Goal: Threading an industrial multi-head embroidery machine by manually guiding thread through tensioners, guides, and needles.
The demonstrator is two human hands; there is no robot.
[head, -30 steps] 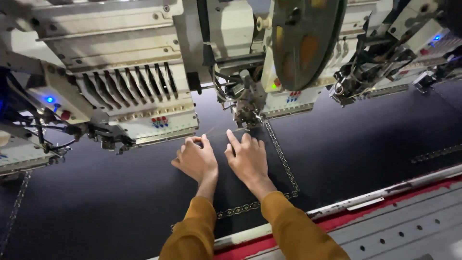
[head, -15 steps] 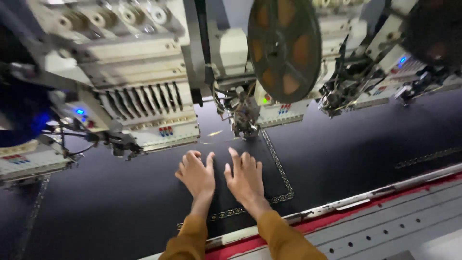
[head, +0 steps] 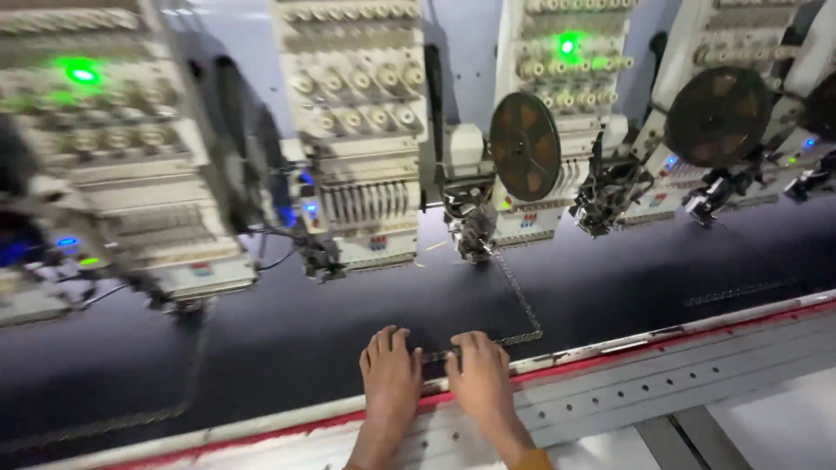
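Since the earlier frames the view has pulled back and tilted up, so more embroidery heads show, and both hands have slid from under the nearest head toward the near edge of the cloth. The left hand [head: 391,376] now lies flat, palm down, fingers spread and slightly apart, gripping nothing; its fingertips press on the dark cloth [head: 287,339] and its heel sits over the frame rail [head: 610,350]. The right hand [head: 482,380] lies just beside it, also flat and open, holding nothing, fingers pointing away from the person. Between and just ahead of the fingertips runs a stitched border [head: 521,300], a thin pale line that goes from the near edge up the cloth to the needle head [head: 471,228] and turns a corner near the right hand. The cloth is stretched flat across the whole machine bed, from left to right. Above it stands a row of pale embroidery heads [head: 361,130], each with knobs and thread guides. Two dark round reels [head: 524,145] hang on the heads to the right of centre. Green lamps [head: 82,74] glow on the heads at left and centre. The left side of the view is blurred. An orange sleeve [head: 533,459] edge shows at the right wrist.
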